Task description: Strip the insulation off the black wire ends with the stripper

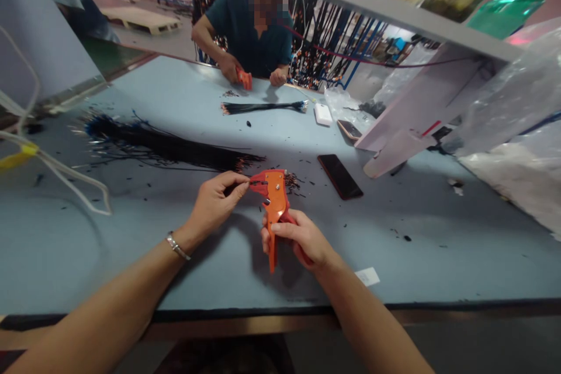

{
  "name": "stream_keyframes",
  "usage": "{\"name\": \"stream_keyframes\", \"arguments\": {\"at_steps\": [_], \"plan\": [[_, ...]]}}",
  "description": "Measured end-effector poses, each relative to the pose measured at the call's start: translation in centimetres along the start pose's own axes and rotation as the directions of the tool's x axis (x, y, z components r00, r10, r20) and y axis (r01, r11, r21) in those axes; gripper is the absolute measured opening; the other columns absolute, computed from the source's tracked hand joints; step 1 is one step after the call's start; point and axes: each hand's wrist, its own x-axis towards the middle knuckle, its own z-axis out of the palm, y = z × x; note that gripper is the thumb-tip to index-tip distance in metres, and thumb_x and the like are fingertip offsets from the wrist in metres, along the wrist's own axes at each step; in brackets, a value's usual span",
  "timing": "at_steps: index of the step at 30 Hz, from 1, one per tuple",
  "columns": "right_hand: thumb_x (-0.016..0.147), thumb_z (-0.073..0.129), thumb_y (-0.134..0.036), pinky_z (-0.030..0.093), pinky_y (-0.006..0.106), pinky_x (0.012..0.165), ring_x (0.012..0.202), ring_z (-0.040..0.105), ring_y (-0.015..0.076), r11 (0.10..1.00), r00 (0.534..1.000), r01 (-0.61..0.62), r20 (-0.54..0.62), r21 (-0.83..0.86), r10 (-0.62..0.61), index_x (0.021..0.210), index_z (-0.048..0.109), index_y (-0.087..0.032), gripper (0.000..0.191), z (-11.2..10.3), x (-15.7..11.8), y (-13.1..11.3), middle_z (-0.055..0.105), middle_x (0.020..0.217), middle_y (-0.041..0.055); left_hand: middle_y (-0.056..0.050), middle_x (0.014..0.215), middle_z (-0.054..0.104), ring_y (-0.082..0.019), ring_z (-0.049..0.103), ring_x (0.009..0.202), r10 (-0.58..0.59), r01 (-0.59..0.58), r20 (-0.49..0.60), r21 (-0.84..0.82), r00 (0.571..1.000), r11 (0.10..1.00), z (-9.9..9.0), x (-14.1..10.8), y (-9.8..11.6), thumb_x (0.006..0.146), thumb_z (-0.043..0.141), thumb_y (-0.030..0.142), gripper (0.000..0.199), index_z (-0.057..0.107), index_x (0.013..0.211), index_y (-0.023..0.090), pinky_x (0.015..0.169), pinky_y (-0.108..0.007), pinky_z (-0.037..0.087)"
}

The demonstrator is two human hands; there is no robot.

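My right hand is wrapped round the handles of an orange and red wire stripper, its jaws pointing left. At those jaws my left hand pinches a thin black wire, whose end lies at or between the jaws; most of the wire is hidden by the fingers. Just beyond my hands stretches a long bundle of black wires, with blue and bare metallic ends at its left and coppery ends at its right. Small black and copper scraps lie behind the stripper.
A phone lies to the right, near a shelf post. Across the table a person holds another orange tool, by a smaller wire bundle. A white cable loops at left; a shelf hangs overhead.
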Motion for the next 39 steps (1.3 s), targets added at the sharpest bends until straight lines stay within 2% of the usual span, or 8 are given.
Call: {"name": "stream_keyframes", "arguments": {"at_steps": [9, 15, 22, 29, 33, 39], "plan": [[0.076, 0.073, -0.035, 0.050, 0.023, 0.048, 0.051, 0.060, 0.0128, 0.998, 0.999, 0.032, -0.018, -0.053, -0.033, 0.083, 0.060, -0.013, 0.026, 0.00, -0.05, 0.28, 0.064, 0.065, 0.0017, -0.003, 0.078, 0.070, -0.015, 0.061, 0.072, 0.026, -0.026, 0.009, 0.005, 1.000, 1.000, -0.16, -0.14, 0.32, 0.083, 0.057, 0.032, 0.020, 0.070, 0.083, 0.016, 0.069, -0.024, 0.047], [0.075, 0.074, -0.034, 0.051, 0.024, 0.049, 0.053, 0.061, 0.0133, 0.998, 0.998, 0.050, -0.044, -0.028, -0.051, 0.083, 0.061, -0.013, 0.026, -0.08, 0.01, 0.26, 0.064, 0.066, 0.0017, -0.003, 0.082, 0.072, -0.016, 0.062, 0.075, -0.043, 0.043, 0.006, 0.006, 0.999, 0.999, -0.12, -0.16, 0.32, 0.083, 0.057, 0.034, 0.022, 0.070, 0.087, 0.017, 0.072, -0.025, 0.049], [0.073, 0.075, -0.034, 0.051, 0.024, 0.052, 0.053, 0.061, 0.0129, 0.999, 0.998, 0.043, -0.049, -0.015, -0.044, 0.082, 0.061, -0.013, 0.026, -0.06, 0.03, 0.18, 0.064, 0.065, 0.0016, -0.002, 0.076, 0.070, -0.015, 0.061, 0.070, -0.107, 0.108, -0.021, 0.015, 0.994, 0.994, -0.12, -0.26, -0.04, 0.080, 0.060, 0.037, 0.023, 0.070, 0.084, 0.016, 0.065, -0.023, 0.048], [0.073, 0.075, -0.034, 0.050, 0.024, 0.050, 0.053, 0.061, 0.0134, 0.999, 0.999, 0.029, -0.041, -0.029, -0.031, 0.083, 0.061, -0.013, 0.027, 0.06, -0.01, 0.29, 0.065, 0.066, 0.0018, -0.004, 0.080, 0.074, -0.017, 0.065, 0.073, -0.107, 0.106, -0.010, -0.061, 0.994, 0.992, -0.12, -0.28, 0.16, 0.078, 0.062, 0.035, 0.023, 0.073, 0.083, 0.016, 0.067, -0.024, 0.051], [0.073, 0.075, -0.035, 0.051, 0.024, 0.049, 0.053, 0.061, 0.0133, 0.999, 0.999, 0.029, -0.026, -0.037, -0.030, 0.083, 0.061, -0.013, 0.028, 0.06, 0.01, 0.30, 0.065, 0.066, 0.0017, -0.004, 0.078, 0.075, -0.017, 0.064, 0.071, -0.102, 0.102, 0.010, -0.067, 0.995, 0.992, -0.17, -0.24, 0.13, 0.079, 0.062, 0.037, 0.025, 0.074, 0.084, 0.016, 0.064, -0.023, 0.050], [0.073, 0.076, -0.033, 0.051, 0.025, 0.051, 0.054, 0.061, 0.0134, 0.999, 1.000, 0.021, -0.003, -0.036, -0.021, 0.084, 0.062, -0.013, 0.027, -0.08, -0.01, 0.34, 0.065, 0.067, 0.0018, -0.004, 0.078, 0.074, -0.017, 0.064, 0.071, -0.075, 0.074, -0.016, -0.064, 0.997, 0.995, -0.13, -0.34, -0.22, 0.079, 0.061, 0.035, 0.023, 0.074, 0.083, 0.016, 0.065, -0.024, 0.050]]}}
